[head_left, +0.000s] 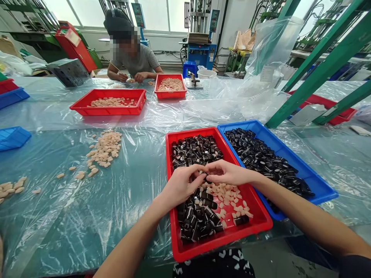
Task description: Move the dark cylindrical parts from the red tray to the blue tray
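Over the middle of a red tray (220,242), my left hand (185,180) and my right hand (224,172) meet with their fingertips together. Both are closed in a pinch around a small black piece (205,174), mostly hidden by the fingers. Black cylindrical pieces (197,148) with pale lines fill the far part of the tray, and more lie at its near left. Beige chips (224,193) are scattered below my right hand. A blue tray (324,195) against the red one's right side holds many similar black pieces (263,158).
Loose beige pieces (106,148) lie on the plastic-covered table (136,185) to the left. Farther back are two red trays (108,112) (171,94) of beige pieces. A co-worker (133,58) sits across the table. Green metal beams (319,69) slant down at right, beside a clear plastic bag (269,50).
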The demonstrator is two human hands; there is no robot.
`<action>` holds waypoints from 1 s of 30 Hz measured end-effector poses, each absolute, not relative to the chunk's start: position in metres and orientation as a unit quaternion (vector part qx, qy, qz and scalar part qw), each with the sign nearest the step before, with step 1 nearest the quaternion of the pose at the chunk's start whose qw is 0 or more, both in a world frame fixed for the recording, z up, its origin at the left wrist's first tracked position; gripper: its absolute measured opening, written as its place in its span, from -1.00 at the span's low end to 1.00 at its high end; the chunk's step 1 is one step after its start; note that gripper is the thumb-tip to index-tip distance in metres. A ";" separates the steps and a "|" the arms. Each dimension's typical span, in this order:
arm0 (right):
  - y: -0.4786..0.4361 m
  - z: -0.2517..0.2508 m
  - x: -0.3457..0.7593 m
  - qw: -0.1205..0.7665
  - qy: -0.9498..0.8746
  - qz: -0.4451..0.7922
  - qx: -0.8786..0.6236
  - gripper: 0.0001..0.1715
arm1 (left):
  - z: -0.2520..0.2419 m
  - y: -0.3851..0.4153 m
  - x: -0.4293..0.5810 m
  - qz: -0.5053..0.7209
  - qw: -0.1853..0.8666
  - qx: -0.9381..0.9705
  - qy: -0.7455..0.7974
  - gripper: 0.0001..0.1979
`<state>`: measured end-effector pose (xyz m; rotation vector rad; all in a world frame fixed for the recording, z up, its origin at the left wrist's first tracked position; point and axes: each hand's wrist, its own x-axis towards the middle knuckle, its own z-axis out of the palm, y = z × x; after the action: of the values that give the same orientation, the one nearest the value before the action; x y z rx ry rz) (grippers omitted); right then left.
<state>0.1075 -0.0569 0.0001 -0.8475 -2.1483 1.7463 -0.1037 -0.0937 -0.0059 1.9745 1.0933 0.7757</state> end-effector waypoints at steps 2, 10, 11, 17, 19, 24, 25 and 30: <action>-0.058 0.000 0.107 0.127 -0.724 0.615 -0.284 -0.63 | -0.006 -0.093 -0.104 0.328 0.376 0.743 0.446 -0.82; -0.063 0.002 0.103 0.155 -0.760 0.542 -0.322 -0.67 | -0.008 -0.092 -0.104 0.346 0.383 0.723 0.460 -0.80; -0.064 0.002 0.102 0.144 -0.772 0.528 -0.323 -0.68 | -0.008 -0.092 -0.104 0.341 0.388 0.723 0.458 -0.80; -0.070 -0.004 0.100 -0.007 -0.865 0.393 -0.313 -0.69 | -0.008 -0.092 -0.104 0.353 0.411 0.698 0.468 -0.86; -0.073 -0.007 0.098 -0.031 -0.891 0.325 -0.315 -0.71 | -0.008 -0.092 -0.104 0.351 0.407 0.702 0.467 -0.86; -0.077 -0.008 0.096 -0.036 -0.921 0.247 -0.300 -0.77 | -0.007 -0.093 -0.103 0.352 0.417 0.701 0.459 -0.85; -0.078 -0.007 0.096 -0.039 -0.920 0.252 -0.296 -0.79 | -0.006 -0.092 -0.103 0.359 0.422 0.695 0.458 -0.85; -0.079 -0.004 0.095 -0.010 -0.904 0.296 -0.308 -0.84 | -0.005 -0.090 -0.104 0.416 0.446 0.643 0.464 -0.84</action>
<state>0.0953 -0.0792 -0.0041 -0.9723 -2.8589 0.9359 -0.1036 -0.0902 -0.0050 1.5921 1.1491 1.0302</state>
